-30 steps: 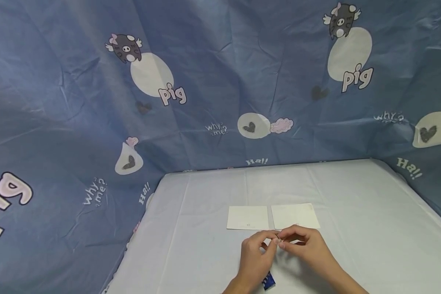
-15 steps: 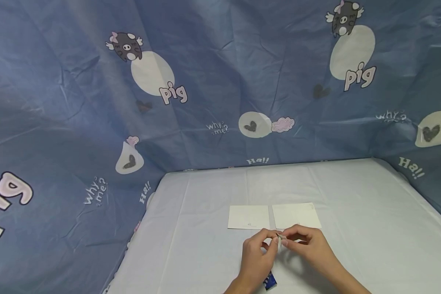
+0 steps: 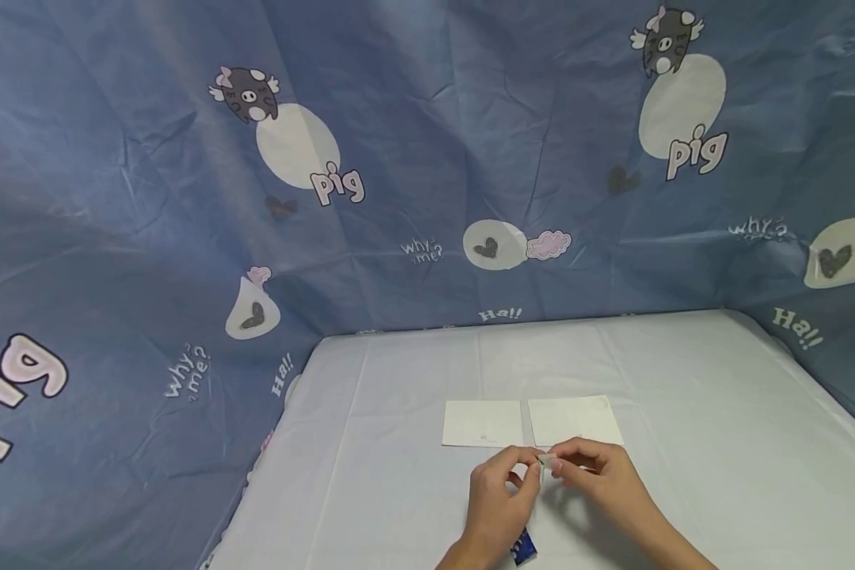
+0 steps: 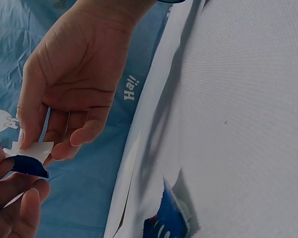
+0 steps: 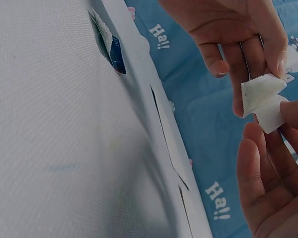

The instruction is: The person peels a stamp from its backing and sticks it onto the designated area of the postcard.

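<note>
Fingers (image 3: 522,454) of the left hand (image 3: 497,499) and right hand (image 3: 608,483) pinch a blue-and-white wrapper (image 4: 30,166) above the near counter (image 3: 385,491), more white showing than earlier; far backdrop (image 3: 413,198) reads "pig," "why me?", "Ha!!".

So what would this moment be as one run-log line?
left hand: pinches wrapper | right hand: pinches wrapper | blue packet: on table | two cards: side by side, farther off
</note>
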The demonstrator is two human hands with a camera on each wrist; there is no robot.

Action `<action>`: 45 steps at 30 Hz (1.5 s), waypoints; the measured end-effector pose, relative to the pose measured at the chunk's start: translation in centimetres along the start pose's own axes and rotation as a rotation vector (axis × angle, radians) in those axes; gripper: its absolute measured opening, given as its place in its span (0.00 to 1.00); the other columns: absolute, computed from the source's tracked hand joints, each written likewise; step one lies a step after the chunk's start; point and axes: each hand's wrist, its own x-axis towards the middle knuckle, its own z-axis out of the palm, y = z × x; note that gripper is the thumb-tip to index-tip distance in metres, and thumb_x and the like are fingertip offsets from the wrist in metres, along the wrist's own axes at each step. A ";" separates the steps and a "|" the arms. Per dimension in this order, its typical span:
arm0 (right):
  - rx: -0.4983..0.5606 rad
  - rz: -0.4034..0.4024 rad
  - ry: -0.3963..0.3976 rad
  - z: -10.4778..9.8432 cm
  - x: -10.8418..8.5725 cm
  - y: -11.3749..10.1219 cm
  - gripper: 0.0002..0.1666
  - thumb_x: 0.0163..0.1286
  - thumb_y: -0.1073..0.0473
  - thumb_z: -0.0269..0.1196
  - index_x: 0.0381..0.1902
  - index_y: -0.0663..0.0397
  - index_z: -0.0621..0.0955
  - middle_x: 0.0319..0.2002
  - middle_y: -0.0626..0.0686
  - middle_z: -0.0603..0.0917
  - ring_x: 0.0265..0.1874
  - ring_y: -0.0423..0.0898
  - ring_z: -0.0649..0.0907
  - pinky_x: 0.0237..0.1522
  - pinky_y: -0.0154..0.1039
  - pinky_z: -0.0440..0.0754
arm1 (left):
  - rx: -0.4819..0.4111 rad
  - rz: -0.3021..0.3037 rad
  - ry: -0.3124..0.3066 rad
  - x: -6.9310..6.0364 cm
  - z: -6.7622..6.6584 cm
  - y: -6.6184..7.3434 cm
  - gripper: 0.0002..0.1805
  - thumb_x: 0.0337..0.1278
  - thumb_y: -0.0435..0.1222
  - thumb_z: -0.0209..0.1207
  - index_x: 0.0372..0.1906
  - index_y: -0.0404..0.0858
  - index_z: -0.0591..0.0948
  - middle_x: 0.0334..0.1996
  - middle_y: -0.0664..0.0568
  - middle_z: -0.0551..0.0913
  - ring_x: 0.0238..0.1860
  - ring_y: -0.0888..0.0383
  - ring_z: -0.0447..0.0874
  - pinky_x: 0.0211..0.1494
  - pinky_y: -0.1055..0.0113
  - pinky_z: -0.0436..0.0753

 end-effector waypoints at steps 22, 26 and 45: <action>0.009 0.018 0.009 0.0 -0.1 -0.2 0.07 0.68 0.60 0.69 0.41 0.57 0.87 0.40 0.56 0.88 0.34 0.50 0.88 0.35 0.47 0.87 | -0.116 -0.172 0.023 0.1 0.1 -0.2 0.06 0.60 0.27 0.64 0.35 0.41 0.85 0.39 0.55 0.89 0.37 0.64 0.85 0.31 0.69 0.84; 0.009 0.015 0.022 0.0 -0.1 -0.2 0.08 0.67 0.61 0.69 0.42 0.58 0.86 0.39 0.58 0.88 0.32 0.50 0.88 0.35 0.46 0.87 | -0.173 -0.270 0.058 0.3 0.0 -0.3 0.05 0.61 0.28 0.64 0.34 0.41 0.84 0.38 0.56 0.89 0.37 0.62 0.86 0.31 0.67 0.84; -0.316 -0.120 0.097 0.3 -0.2 0.7 0.11 0.62 0.64 0.73 0.42 0.46 0.88 0.40 0.45 0.89 0.39 0.40 0.87 0.36 0.35 0.86 | -0.379 -0.473 0.108 0.8 -0.6 -0.2 0.02 0.65 0.31 0.62 0.35 0.37 0.83 0.36 0.50 0.89 0.33 0.53 0.87 0.28 0.69 0.83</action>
